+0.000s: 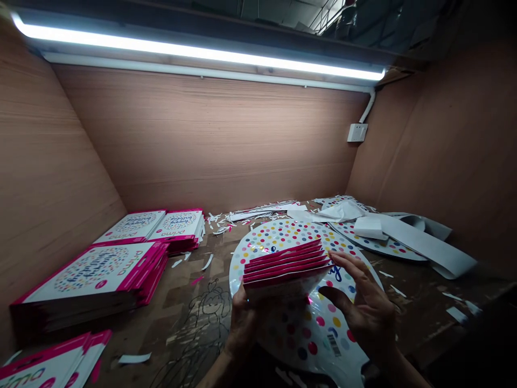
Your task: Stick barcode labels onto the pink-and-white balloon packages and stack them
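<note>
My left hand [242, 320] is closed round the left end of a small stack of pink-edged packets [285, 267], fanned so that several edges show. At the stack's right end is my right hand [363, 302], its thumb and fingers apart and the fingertips at the packets' corner. Beneath them lies a flat, round white foil balloon [323, 334] with coloured dots and a barcode near its narrow tail. The packets' lower faces are in shadow.
Stacks of white-and-pink "happy birthday" packets [92, 272] stand on the left of the table [177, 318]. More packets [52, 361] lie at the near left. White paper strips [420, 240] cover another dotted balloon [396, 249] at right. Paper scraps are scattered about; wooden walls enclose three sides.
</note>
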A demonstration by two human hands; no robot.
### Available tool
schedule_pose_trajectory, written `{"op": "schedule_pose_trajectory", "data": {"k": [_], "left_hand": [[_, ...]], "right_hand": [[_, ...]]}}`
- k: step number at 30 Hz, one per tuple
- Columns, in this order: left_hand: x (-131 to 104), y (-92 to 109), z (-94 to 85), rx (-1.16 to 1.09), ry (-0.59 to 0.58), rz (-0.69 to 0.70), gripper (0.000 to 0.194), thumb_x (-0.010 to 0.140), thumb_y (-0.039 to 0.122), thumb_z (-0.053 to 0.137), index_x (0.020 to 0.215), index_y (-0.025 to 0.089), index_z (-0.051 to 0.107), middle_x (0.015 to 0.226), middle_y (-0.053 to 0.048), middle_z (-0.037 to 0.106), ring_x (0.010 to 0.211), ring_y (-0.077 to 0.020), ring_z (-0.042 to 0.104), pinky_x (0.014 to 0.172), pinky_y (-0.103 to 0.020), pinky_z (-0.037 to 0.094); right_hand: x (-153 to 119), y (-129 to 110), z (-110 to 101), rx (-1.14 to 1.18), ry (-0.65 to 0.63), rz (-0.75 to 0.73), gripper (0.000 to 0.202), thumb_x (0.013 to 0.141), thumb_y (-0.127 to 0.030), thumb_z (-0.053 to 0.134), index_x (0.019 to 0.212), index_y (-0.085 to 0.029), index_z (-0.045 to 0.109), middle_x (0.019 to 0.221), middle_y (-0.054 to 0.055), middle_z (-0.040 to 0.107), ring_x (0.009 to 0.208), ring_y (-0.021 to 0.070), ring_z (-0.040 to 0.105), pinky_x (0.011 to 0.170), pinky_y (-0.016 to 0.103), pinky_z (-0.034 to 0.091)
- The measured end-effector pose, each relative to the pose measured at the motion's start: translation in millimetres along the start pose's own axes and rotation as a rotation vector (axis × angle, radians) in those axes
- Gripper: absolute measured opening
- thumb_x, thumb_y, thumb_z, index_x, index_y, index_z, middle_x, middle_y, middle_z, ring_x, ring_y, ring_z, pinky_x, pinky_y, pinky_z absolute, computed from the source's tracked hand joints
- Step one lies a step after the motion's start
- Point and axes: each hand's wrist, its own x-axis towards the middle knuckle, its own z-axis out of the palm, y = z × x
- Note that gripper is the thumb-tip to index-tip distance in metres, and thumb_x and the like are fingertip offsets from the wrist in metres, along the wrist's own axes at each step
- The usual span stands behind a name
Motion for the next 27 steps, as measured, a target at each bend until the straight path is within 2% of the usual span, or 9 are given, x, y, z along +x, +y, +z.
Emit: {"op": "schedule_pose_trajectory", "data": {"k": [5, 9, 13, 20, 27], "left_hand": [[0.1, -1.6, -0.2, 0.019, -0.051, -0.036, 0.017, 0.058, 0.028, 0.071, 0.069, 0.017, 0.066, 0.056, 0.001, 0.059, 0.058, -0.0183, 0.057, 0.058, -0.031, 0.049], [1.6, -8.4, -0.4, 0.029, -0.048, -0.019, 0.014, 0.059, 0.029, 0.07, 0.066, 0.018, 0.064, 0.049, 0.003, 0.054, 0.05, -0.016, 0.053, 0.055, -0.031, 0.049], [2.6, -12.2, -0.7, 0.032, -0.047, -0.015, 0.015, 0.059, 0.028, 0.069, 0.068, 0.017, 0.064, 0.051, 0.003, 0.055, 0.046, -0.0139, 0.05, 0.054, -0.031, 0.048], [1.3, -5.2, -0.7, -0.002, -0.056, -0.063, 0.017, 0.058, 0.028, 0.07, 0.071, 0.018, 0.065, 0.056, 0.001, 0.058, 0.055, -0.0174, 0.054, 0.057, -0.031, 0.048], [0.6, 0.4, -0.8, 0.005, -0.069, -0.049, 0.012, 0.059, 0.025, 0.069, 0.069, 0.018, 0.065, 0.058, 0.0, 0.059, 0.057, -0.0174, 0.054, 0.059, -0.031, 0.048]], "right_hand": [[4.7, -3.7, 0.0, 0.026, -0.003, -0.021, 0.044, 0.078, -0.013, 0.06, 0.119, -0.024, 0.051, 0.115, 0.007, 0.053, 0.111, 0.0238, 0.048, 0.095, 0.042, 0.04], [4.0, -5.7, -0.7, 0.032, 0.002, -0.018, 0.042, 0.078, -0.013, 0.059, 0.118, -0.024, 0.052, 0.114, 0.007, 0.053, 0.11, 0.0235, 0.048, 0.094, 0.041, 0.041], [2.8, -6.5, -1.3, 0.06, 0.012, 0.002, 0.041, 0.077, -0.013, 0.06, 0.116, -0.025, 0.053, 0.113, 0.007, 0.053, 0.108, 0.0241, 0.049, 0.091, 0.042, 0.042], [5.9, -9.1, -0.9, 0.114, 0.02, 0.044, 0.034, 0.076, -0.013, 0.06, 0.108, -0.024, 0.056, 0.114, 0.008, 0.052, 0.11, 0.0262, 0.048, 0.093, 0.047, 0.04], [11.9, -11.6, 1.1, 0.225, -0.012, 0.085, 0.027, 0.076, -0.014, 0.06, 0.102, -0.021, 0.055, 0.12, 0.01, 0.05, 0.115, 0.0274, 0.045, 0.095, 0.049, 0.04]]}}
